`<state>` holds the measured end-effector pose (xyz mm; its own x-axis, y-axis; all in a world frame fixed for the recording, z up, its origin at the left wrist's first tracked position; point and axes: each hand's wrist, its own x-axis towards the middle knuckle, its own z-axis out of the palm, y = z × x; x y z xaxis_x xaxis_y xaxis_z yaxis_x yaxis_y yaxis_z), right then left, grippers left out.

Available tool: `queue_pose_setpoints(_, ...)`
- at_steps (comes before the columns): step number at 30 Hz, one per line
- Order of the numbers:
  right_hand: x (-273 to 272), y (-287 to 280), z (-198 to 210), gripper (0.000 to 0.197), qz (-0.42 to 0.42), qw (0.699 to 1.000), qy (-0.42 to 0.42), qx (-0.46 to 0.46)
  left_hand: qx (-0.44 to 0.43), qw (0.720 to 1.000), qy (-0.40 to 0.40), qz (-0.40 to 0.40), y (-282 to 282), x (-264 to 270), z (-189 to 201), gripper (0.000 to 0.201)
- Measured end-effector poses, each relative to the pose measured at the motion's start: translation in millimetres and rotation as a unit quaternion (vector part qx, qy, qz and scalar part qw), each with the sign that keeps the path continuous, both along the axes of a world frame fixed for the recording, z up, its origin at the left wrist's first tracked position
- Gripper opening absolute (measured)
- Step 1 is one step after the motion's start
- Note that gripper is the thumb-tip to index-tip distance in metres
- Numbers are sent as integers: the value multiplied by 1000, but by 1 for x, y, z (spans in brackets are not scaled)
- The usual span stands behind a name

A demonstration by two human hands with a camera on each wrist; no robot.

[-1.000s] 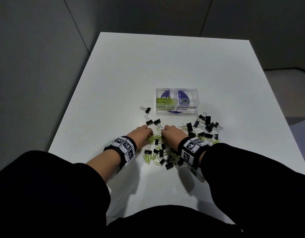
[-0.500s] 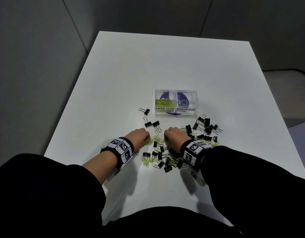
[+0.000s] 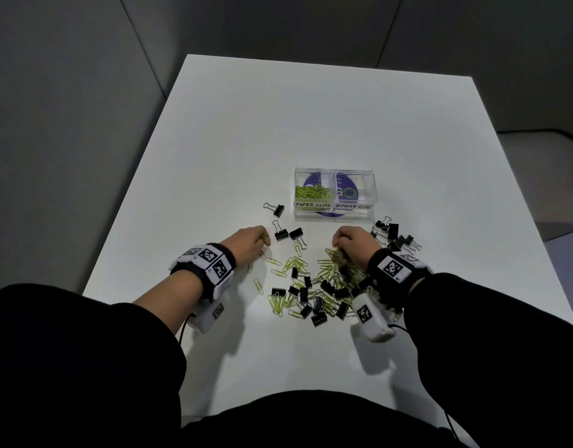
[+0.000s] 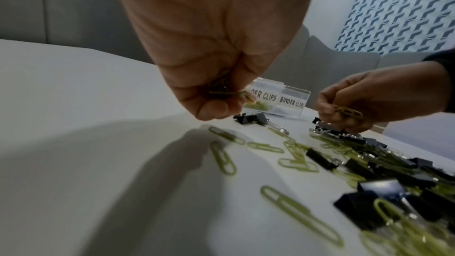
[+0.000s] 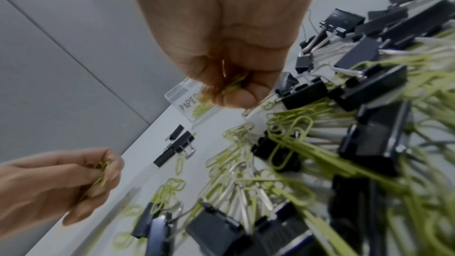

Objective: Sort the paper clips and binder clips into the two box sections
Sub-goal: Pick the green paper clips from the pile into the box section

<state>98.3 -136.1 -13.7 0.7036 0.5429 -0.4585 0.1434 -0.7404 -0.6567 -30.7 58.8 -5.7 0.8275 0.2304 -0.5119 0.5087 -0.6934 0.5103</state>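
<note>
A clear two-section box (image 3: 372,202) stands mid-table, labelled PAPER CLIPS and BINDER CLIPS. Its left section holds green paper clips (image 3: 312,193); I see no clips in its right section. A mixed heap of green paper clips (image 3: 327,270) and black binder clips (image 3: 317,305) lies in front of me. My left hand (image 3: 251,242) is curled round several green paper clips (image 4: 236,93) at the heap's left side. At the heap's right side, just off the table, my right hand (image 3: 351,242) grips a bunch of green paper clips (image 5: 232,88).
More black binder clips (image 3: 393,236) lie right of my right hand, below the box. Three binder clips (image 3: 280,234) sit apart, left of the box. The white table (image 3: 311,118) has grey walls on its left and far sides.
Both hands have moved apart, the left to the left and the right to the right and up, each carrying green paper clips out of the heap.
</note>
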Motion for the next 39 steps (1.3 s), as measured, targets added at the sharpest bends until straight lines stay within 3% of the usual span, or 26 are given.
queue_pose_setpoints(5,6,-3,-1,39,-72,995,43,46,14,1000,15,11,2,-5,-12,27)
queue_pose_setpoints(7,6,-3,-3,38,-89,993,68,48,26,1000,14,5,-1,-6,-13,34)
queue_pose_setpoints(11,0,-1,-2,39,24,997,-41,-56,36,999,3,-7,3,-8,-12,35)
queue_pose_setpoints(14,-5,-1,4,27,147,973,-104,-145,28,1000,1,-2,10,-12,-8,29)
queue_pose_setpoints(16,-8,-4,4,43,248,932,-149,-216,48,998,22,-33,14,-18,-8,30)
queue_pose_setpoints(18,-10,-8,2,62,287,911,-167,-243,64,993,56,-80,18,-26,-12,38)
queue_pose_setpoints(21,-12,-13,-4,66,269,920,-163,-234,74,988,82,-105,21,-33,-17,53)
queue_pose_setpoints(30,-17,-9,-9,39,253,930,-158,-215,116,988,39,-95,-8,-25,-28,22)
queue_pose_setpoints(39,-13,-11,-7,29,238,944,-93,-207,120,985,16,-121,-28,-16,-24,24)
